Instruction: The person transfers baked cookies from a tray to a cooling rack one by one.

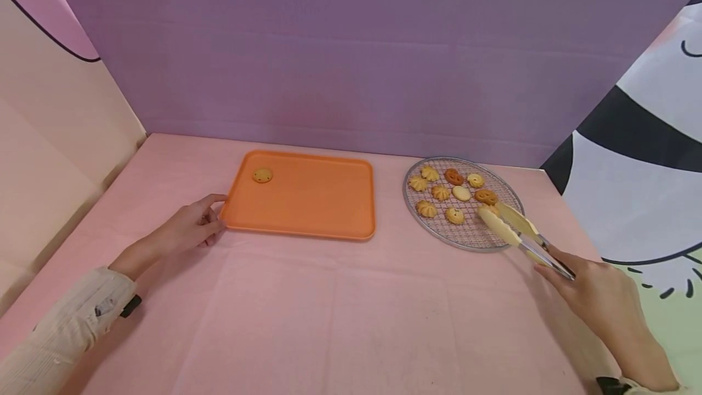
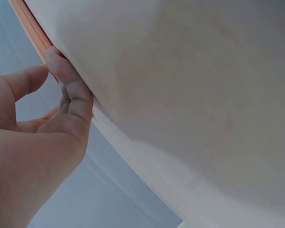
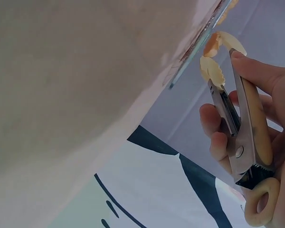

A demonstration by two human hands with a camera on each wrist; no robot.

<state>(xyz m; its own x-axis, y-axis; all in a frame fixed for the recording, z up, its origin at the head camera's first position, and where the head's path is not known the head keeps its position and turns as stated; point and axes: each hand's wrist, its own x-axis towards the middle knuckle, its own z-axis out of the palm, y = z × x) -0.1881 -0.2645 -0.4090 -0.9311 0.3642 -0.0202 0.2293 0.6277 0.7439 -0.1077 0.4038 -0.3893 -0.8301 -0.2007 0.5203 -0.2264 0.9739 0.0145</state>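
On the left lies an orange tray (image 1: 312, 200) with one round, dark-specked cookie (image 1: 262, 175) near its far left corner. The left hand (image 1: 192, 224) holds the tray's left rim at the fingertips; thumb and a bent finger (image 2: 69, 78) meet that rim in the left wrist view. The right hand (image 1: 595, 288) grips metal tongs (image 1: 540, 252) with cream tips. Those tips are around a golden cookie (image 3: 212, 45) over the right side of a round wire rack (image 1: 466, 239). In the head view the tips partly hide this cookie.
Several cookies rest on the rack: piped swirl ones (image 1: 440, 192), brown pretzel-shaped ones (image 1: 485, 197) and a pale round one (image 1: 461, 193). Pink cloth (image 1: 329, 303) covers the table. A purple backdrop (image 1: 351, 78) rises behind, with printed panels (image 1: 647, 200) at the sides.
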